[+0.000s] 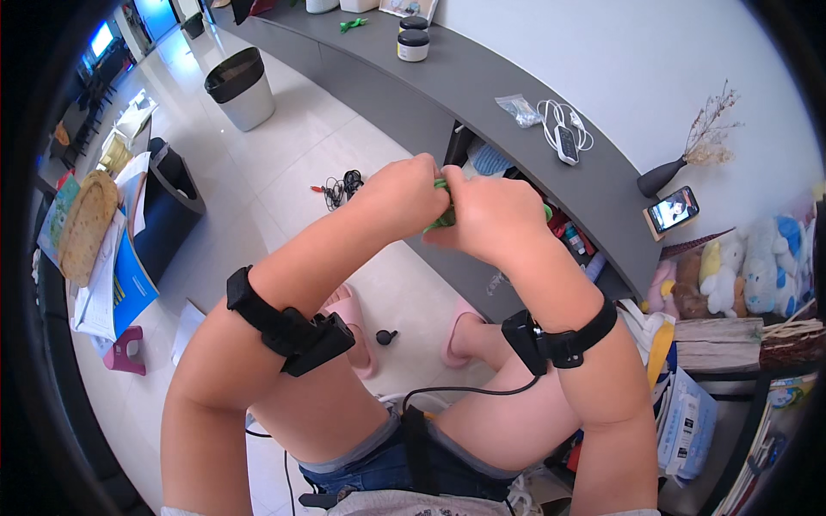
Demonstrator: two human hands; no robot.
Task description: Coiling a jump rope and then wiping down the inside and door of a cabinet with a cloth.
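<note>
My left hand [408, 193] and my right hand [495, 208] meet in front of me, above the edge of the grey cabinet. Both are closed on a bundle of green flexible strips [445, 218], perhaps cord or ribbon. Most of it is hidden behind my fingers and only pieces show between the hands. A bit of green [548, 213] also shows past the outer side of my right hand; whether it belongs to the same bundle cannot be seen. On the cabinet top [387, 68] farther off lies another small green knotted piece [353, 25].
Two black-lidded jars [413, 45], a plastic bag [518, 111], a white power strip [566, 143] and a phone [673, 209] on a stand occupy the cabinet. A bin [242, 90] and tangled cables [342, 190] are on the floor. Plush toys [768, 271] sit right; a cluttered table [164, 206] stands left.
</note>
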